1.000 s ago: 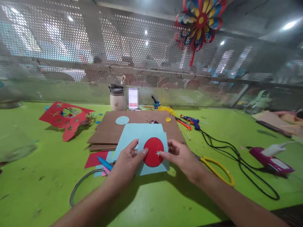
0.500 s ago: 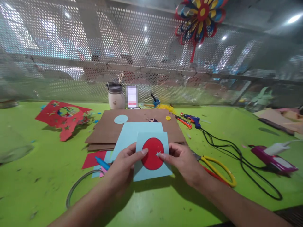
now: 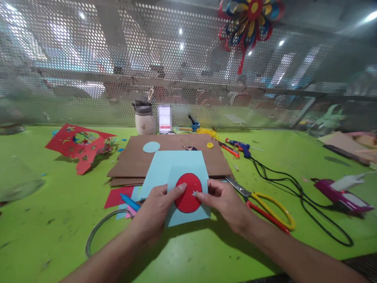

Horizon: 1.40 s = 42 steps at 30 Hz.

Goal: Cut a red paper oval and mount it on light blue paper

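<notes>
A small light blue card (image 3: 188,218) with a red circle (image 3: 187,193) on it lies at the front of the green table. My left hand (image 3: 154,212) pinches the card's left edge, thumb on the red circle. My right hand (image 3: 225,202) grips the right edge, a fingertip beside a tiny pale star (image 3: 194,193) on the circle. A larger light blue sheet (image 3: 176,161) lies just behind, on brown cardboard (image 3: 132,161).
Yellow and red scissors (image 3: 265,202) lie right of my right hand, beside a black cable (image 3: 297,196) and a blue glue gun (image 3: 240,147). A blue pen (image 3: 129,202), red paper scraps (image 3: 116,196) and a wire hoop (image 3: 98,232) sit left. A white jar (image 3: 145,120) stands at the mesh wall.
Both hands and the card have stayed nearly in place; the card shifted slightly toward me and the scissors' blades came into view on the right.
</notes>
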Motion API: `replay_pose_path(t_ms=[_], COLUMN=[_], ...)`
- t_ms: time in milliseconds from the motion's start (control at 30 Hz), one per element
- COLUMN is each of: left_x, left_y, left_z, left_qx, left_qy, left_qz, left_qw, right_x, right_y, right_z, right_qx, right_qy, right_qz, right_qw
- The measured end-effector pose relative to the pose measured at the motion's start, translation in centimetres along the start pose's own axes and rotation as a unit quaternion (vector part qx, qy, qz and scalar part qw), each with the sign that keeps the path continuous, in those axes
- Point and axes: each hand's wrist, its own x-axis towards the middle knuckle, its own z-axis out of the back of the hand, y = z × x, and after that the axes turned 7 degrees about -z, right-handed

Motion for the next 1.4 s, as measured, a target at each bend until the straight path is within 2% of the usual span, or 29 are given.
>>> replay_pose_path(t_ms=[200,333,433,633,733,867,967,1100,1300,1400], left_x=[0.0,0.0,0.1,0.7,0.8,0.8,0.7,0.2,-0.5,-0.4], left_y=[0.3,0.3,0.2,0.3,0.4,0.7,1.0,1.6,2.7,3.3], left_z=[0.1,0.1,0.2,1.3,1.6,1.3,1.0,0.9,1.7,2.0], left_qx=[0.04,0.042,0.017,0.023,0.093,0.304,0.382,0.484,0.566,0.595], left_qy=[0.007,0.005,0.004,0.064,0.086,0.114,0.117,0.076,0.055,0.05], left_qz=[-0.012,0.002,-0.014,-0.022,-0.037,-0.077,-0.077,-0.093,-0.107,-0.123], left_qw=[0.999,0.999,1.0,0.997,0.991,0.943,0.913,0.867,0.815,0.793], right_x=[0.2,0.2,0.1,-0.6,-1.2,-1.1,-0.1,1.5,1.3,0.6], right_y=[0.1,0.1,0.0,-0.4,-0.4,0.7,1.8,2.2,1.3,1.6], right_z=[-0.2,-0.3,-0.4,-0.4,0.7,4.1,7.5,10.6,11.1,11.4], right_qx=[0.035,0.048,0.051,-0.013,-0.071,-0.156,-0.213,-0.289,-0.409,-0.468], right_qy=[0.004,0.011,0.008,-0.012,-0.041,-0.11,-0.148,-0.138,-0.091,-0.099], right_qz=[0.026,0.015,-0.005,-0.03,-0.016,0.031,0.049,0.043,0.044,0.055], right_qw=[0.999,0.999,0.999,0.999,0.997,0.981,0.964,0.946,0.907,0.877])
